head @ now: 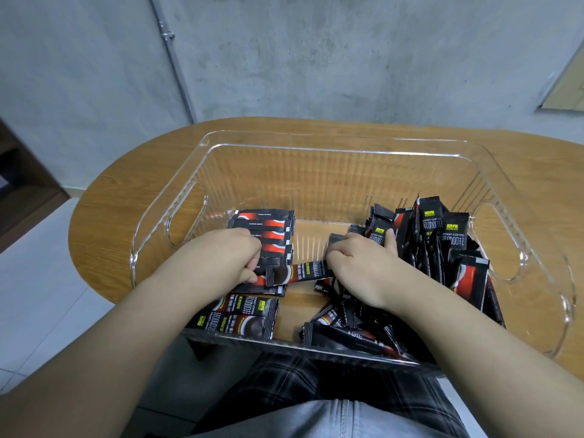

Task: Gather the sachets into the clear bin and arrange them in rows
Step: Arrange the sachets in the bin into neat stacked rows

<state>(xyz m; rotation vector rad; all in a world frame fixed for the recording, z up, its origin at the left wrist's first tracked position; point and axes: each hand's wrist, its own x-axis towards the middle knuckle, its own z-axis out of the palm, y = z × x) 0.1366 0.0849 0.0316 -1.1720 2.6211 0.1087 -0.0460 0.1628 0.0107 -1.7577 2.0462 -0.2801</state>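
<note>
Both hands work inside a clear plastic bin (202, 143) of black-and-red instant coffee sachets. The left hand (234, 254), its fingers curled, pinches the left end of a single sachet (300, 275) lying crosswise between the two hands; that is the left grip. The right hand (357, 263) has its fingers curled down over the sachet's right end and over other packets beneath it, while its thumb rests against an upright sachet just beyond; which packets the right grip actually holds cannot be told.

Just beyond the left hand, a neat row of sachets (264, 230) lies flat along the left side of the bin floor, red swirls facing up, each overlapping the next. Nearer the person, a second short group of sachets (240, 314) lies face up beside the bin's near wall, yellow labels showing.

On the right side of the bin, a loose heap of sachets (442, 241) stands and leans in disorder against the right wall, some upright, some tilted. More jumbled sachets (350, 330) lie beneath the right wrist at the near wall. A strip of bare bin floor runs between the ordered left side and the jumbled right.

The bin, with cut-out handles at either end, sits on a rounded wooden surface (132, 172) set against a grey concrete wall (316, 58). The person's plaid trousers (316, 384) show below the near edge.
</note>
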